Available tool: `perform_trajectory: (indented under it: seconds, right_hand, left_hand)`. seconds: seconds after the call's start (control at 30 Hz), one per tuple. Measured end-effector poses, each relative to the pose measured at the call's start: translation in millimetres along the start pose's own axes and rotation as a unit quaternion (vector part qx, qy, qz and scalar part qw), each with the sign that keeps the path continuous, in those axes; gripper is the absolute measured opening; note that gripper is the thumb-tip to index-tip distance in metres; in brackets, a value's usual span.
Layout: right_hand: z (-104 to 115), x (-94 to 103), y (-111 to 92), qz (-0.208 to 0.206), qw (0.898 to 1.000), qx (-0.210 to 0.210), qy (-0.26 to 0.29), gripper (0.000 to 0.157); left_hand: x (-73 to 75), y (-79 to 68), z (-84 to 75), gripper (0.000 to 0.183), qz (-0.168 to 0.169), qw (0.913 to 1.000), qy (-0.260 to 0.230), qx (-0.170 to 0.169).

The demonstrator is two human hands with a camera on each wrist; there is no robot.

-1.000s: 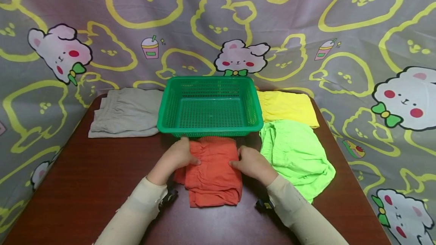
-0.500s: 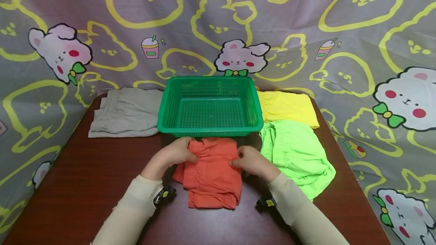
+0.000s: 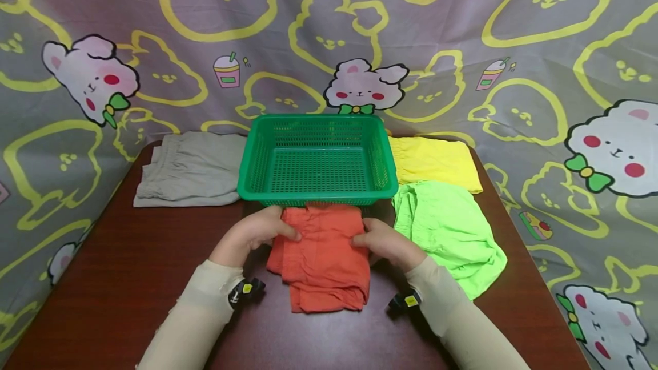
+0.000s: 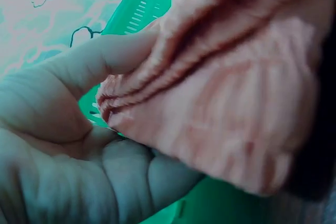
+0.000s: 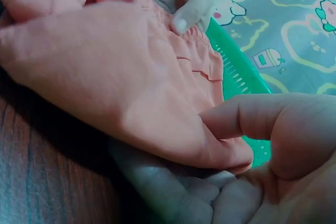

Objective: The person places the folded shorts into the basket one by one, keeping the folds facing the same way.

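Note:
A folded pair of orange-red elastic-waist shorts (image 3: 329, 261) is held up between both hands, just in front of the green basket (image 3: 319, 196). The left hand (image 3: 257, 234) pinches its left edge, thumb on top and fingers beneath, as the left wrist view shows along the gathered waistband (image 4: 173, 72). On the opposite edge the right hand (image 3: 390, 243) grips the cloth (image 5: 131, 77) the same way, with curled fingers below. In the right wrist view a dark shadow lies under the cloth, which appears lifted off the table.
Folded grey shorts (image 3: 195, 167) lie left of the basket. To its right are folded yellow shorts (image 3: 437, 161), with bright green shorts (image 3: 447, 238) in front of them. A patterned curtain (image 3: 437, 16) hangs behind the brown table (image 3: 118, 278).
Both hands have shifted slightly right with the orange-red shorts, after a small move left earlier. Its far edge now sits against the basket's front rim in the head view.

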State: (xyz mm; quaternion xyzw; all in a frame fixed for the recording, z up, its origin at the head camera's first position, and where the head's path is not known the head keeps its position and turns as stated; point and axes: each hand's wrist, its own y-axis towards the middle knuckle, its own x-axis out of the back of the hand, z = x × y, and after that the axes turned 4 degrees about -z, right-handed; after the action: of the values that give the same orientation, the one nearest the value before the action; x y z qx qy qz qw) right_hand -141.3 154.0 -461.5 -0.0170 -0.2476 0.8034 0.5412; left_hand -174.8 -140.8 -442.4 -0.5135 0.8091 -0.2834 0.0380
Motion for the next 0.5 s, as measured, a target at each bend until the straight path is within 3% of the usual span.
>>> perform_trajectory:
  seconds: [0.17,0.5]
  right_hand:
    - [-1.9,1.8,3.3,0.011,1.000,-0.013,0.026,0.046]
    - [-3.6,3.9,3.3,0.030,0.999,-0.010,0.041,0.053]
  left_hand:
    - [1.9,3.0,3.1,0.062,0.033,0.9970,-0.069,0.011]
    - [-0.3,6.8,6.6,0.068,0.085,0.9887,-0.123,-0.005]
